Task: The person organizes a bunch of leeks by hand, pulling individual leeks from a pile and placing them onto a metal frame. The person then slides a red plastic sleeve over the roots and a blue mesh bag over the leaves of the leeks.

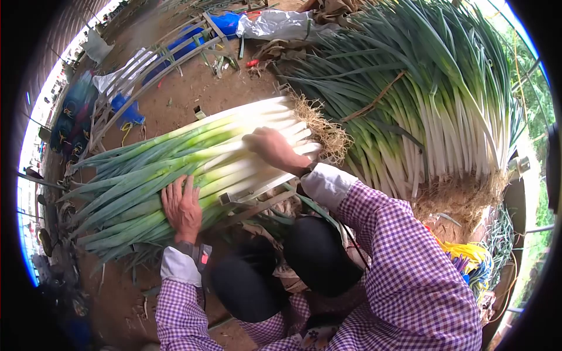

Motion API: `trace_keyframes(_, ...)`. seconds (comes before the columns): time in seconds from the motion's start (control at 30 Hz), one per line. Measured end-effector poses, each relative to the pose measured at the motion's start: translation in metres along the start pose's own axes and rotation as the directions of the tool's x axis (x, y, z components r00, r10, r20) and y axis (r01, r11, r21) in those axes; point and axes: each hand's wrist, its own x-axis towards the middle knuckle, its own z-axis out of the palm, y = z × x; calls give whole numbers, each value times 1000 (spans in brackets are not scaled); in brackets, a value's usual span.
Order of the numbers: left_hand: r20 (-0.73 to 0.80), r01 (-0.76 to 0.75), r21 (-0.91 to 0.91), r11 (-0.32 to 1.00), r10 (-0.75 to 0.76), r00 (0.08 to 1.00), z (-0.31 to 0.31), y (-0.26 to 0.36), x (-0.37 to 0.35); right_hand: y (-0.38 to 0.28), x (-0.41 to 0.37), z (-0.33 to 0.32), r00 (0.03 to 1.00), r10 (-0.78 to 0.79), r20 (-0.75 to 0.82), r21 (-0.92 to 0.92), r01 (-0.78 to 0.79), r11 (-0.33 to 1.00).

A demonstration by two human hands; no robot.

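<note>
A thick bundle of long green onions (234, 131) lies in front of me, its white stalks and brown roots (325, 131) to the right, green leaves to the left. My left hand (181, 205) rests flat on the near side of the leaves, fingers spread. Over the white stalks, my right hand (272, 146) is curled, fingers bent down around a stalk; its fingertips are partly hidden. Beneath the near edge of the bundle, a metal bar (252, 190) of a frame shows. Most of that frame is covered.
A large heap of green onions (445, 111) stands at the right, roots toward me. Bent slats (170, 58), blue plastic (225, 23) and a silvery sheet (281, 24) lie at the back left. Yellow ties (468, 254) hang at the right. Soil (175, 96) shows on the ground.
</note>
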Motion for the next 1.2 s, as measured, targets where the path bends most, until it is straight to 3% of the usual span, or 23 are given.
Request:
trace_keyframes(0.17, -68, -23, -57, 998, 19, 997, -3, 1, 3, 12, -6, 8, 1000, 2, -8, 73, -2, 997)
trace_keyframes(0.23, -80, -10, -86, 996, 3, 997, -5, 2, 2, -1, -6, -9, 998, 63, 11, 192, -64, 979)
trace_keyframes(0.63, -153, -40, -275, 961, -2, 988, -13, -5, -3, 1, -9, -6, 995, 96, 33, 111, -99, 989)
trace_keyframes(0.83, -68, -26, -117, 993, 18, 998, -40, -12, 17, 3, -9, -2, 993, 114, 29, 122, -116, 986)
trace_keyframes(0.93, 18, -84, -151, 985, 87, 996, -42, -38, 54, 2, -10, -3, 992, 122, 33, 128, -126, 984)
trace_keyframes(1.03, 194, -109, -147, 983, 137, 971, -25, -71, 62, -1, -10, -4, 993, 116, 10, 132, -117, 984)
trace_keyframes(1.2, 407, -10, -230, 973, 106, 907, -39, -81, 84, -5, -11, -9, 996, 93, -17, 145, -90, 985)
